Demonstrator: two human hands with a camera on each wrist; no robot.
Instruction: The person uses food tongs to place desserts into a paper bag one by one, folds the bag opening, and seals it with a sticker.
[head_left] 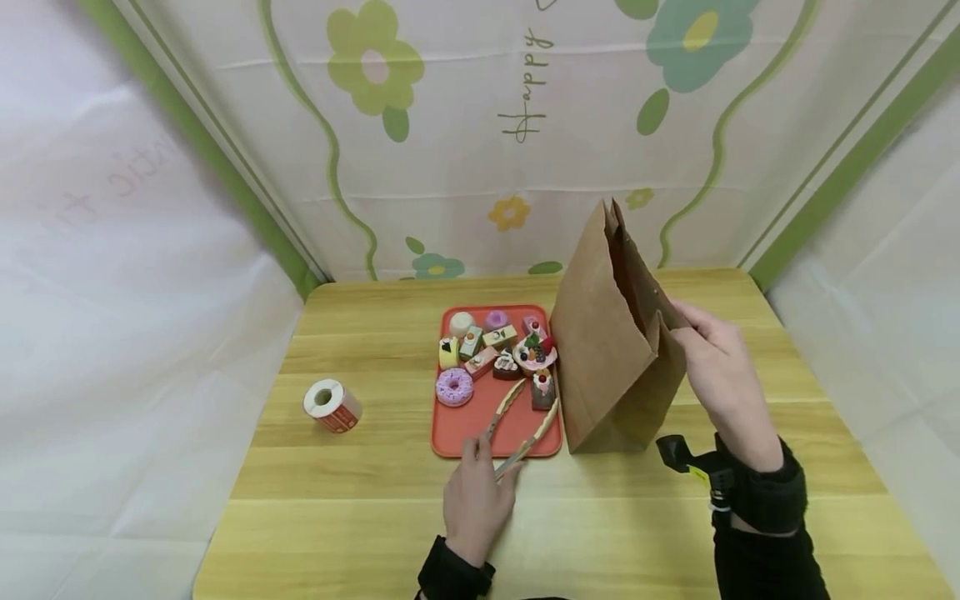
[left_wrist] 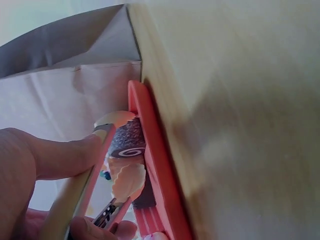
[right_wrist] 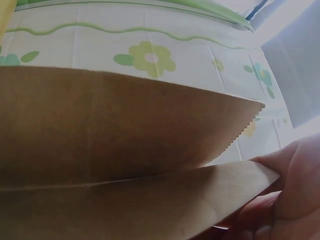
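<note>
Roll [head_left: 341, 415] stands on the bench [head_left: 390, 521], left of the tray [head_left: 459, 432] and apart from it. Donut [head_left: 447, 392] on the tray's left side; white bun [head_left: 461, 324] at its far left corner. Left hand [head_left: 478, 502] is at the tray's near edge, holding tongs [head_left: 536, 436], fingers on one arm, thumb on the other. Tong tips are spread over the tray, one either side of the dark cake [head_left: 542, 397]; can't tell if they touch it. Bag [head_left: 600, 350] stands upright just beside the tray's right edge, mouth open; contact unclear. Right hand [head_left: 722, 367], right of the tray, pinches the bag's rim.
</note>
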